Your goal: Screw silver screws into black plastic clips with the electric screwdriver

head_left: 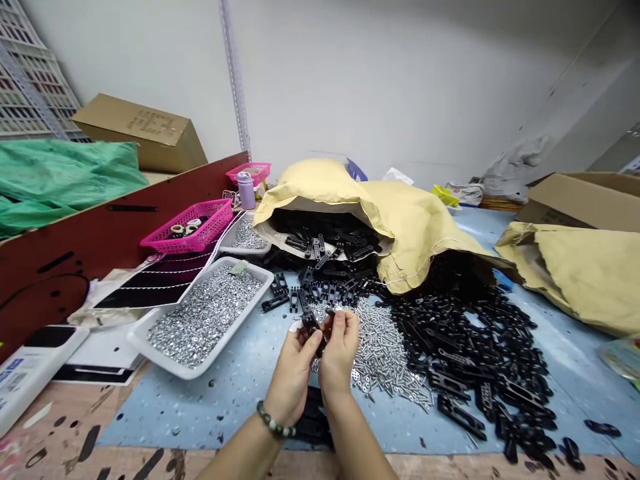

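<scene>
My left hand (295,363), with a beaded bracelet on its wrist, pinches a black slotted plastic piece (309,321) between thumb and fingers. Close against it, my right hand (340,353) is closed on a small dark piece (330,311), its fingers partly hiding it. Whether the two pieces are joined I cannot tell. Just beyond and right of the hands spreads a heap of silver screws (385,353). Loose black plastic parts (320,290) lie behind the hands. Below my wrists are more black pieces (314,420), partly covered by my forearms.
A white tray (150,333) of small metal nuts stands at left, a pink basket (195,230) behind it. Yellow paper sacks (320,177) spill black parts at the back. A large pile of black parts (480,360) covers the right side of the blue mat (240,413).
</scene>
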Demonstrator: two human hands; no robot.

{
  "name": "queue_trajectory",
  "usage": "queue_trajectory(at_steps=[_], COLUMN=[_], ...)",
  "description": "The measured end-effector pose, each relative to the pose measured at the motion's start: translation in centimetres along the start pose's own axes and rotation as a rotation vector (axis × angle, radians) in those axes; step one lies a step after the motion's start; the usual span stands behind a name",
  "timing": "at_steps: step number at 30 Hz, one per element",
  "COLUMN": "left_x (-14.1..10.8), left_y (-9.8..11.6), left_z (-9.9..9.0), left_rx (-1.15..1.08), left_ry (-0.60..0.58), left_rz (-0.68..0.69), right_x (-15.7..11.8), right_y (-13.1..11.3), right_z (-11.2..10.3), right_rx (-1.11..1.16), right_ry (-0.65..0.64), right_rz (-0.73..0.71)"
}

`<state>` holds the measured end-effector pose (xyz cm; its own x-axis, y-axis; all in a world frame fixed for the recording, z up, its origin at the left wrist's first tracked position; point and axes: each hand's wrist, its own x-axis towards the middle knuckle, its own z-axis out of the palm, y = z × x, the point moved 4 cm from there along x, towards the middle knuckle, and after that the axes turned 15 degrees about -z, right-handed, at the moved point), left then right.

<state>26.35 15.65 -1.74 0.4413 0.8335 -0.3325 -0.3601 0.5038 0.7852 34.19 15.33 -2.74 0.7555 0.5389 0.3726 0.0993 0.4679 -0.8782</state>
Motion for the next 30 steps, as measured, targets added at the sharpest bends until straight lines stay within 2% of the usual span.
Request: queue_trajectory(at_steps=[2, 4, 7, 10, 11, 13, 15, 16, 18, 20, 22, 27, 30], left_x=[-1.0, -1.8, -2.7, -3.1, -3.1, -2.9, -2.6, -2.4, -2.3, -2.5, -2.9, -3.2, -3.4], left_y=[0.8, 1.7, 2.6, 2.6, 2.4, 1.8, 1.6, 1.7, 2.5, 3.4, 3.9, 4.4, 4.5], left_z=[-0.7, -1.5, -2.0, -1.7, -1.5, -1.5, -2.0, -2.4, -3.0, -2.9, -2.5, -1.8, -1.2], left_rx=[0.118, 0.228, 0.372, 0.560, 0.610, 0.664, 0.676, 0.710, 0.837, 0.969, 1.048, 1.202, 1.237], left_ry=[0.025, -0.005, -0.198, -0.367, -0.415, -0.432, -0.332, -0.250, -0.109, -0.047, -0.044, -0.038, -0.104], left_rz=[0.002, -0.082, -0.332, -0.445, -0.455, -0.465, -0.456, -0.415, -0.264, -0.084, 0.059, 0.326, 0.455], right_x=[0.9, 1.8, 2.3, 1.5, 1.2, 1.0, 1.0, 1.0, 0.6, 0.1, -0.2, -0.4, -0.4], right_y=[-0.7, -1.6, -3.1, -4.4, -4.8, -5.3, -5.3, -5.2, -4.7, -4.4, -4.3, -4.6, -5.2], right_z=[-0.3, -0.8, -0.9, -0.5, -0.5, -1.0, -2.1, -2.7, -3.5, -3.8, -3.8, -3.4, -3.5], right_rx=[-0.006, -0.041, -0.169, -0.272, -0.272, -0.228, -0.169, -0.150, -0.146, -0.189, -0.248, -0.342, -0.336], right_ry=[-0.050, -0.173, -0.489, -0.742, -0.775, -0.741, -0.650, -0.628, -0.673, -0.747, -0.757, -0.675, -0.632], right_rz=[-0.064, -0.142, -0.313, -0.505, -0.536, -0.497, -0.341, -0.252, -0.125, -0.102, -0.134, -0.152, -0.195])
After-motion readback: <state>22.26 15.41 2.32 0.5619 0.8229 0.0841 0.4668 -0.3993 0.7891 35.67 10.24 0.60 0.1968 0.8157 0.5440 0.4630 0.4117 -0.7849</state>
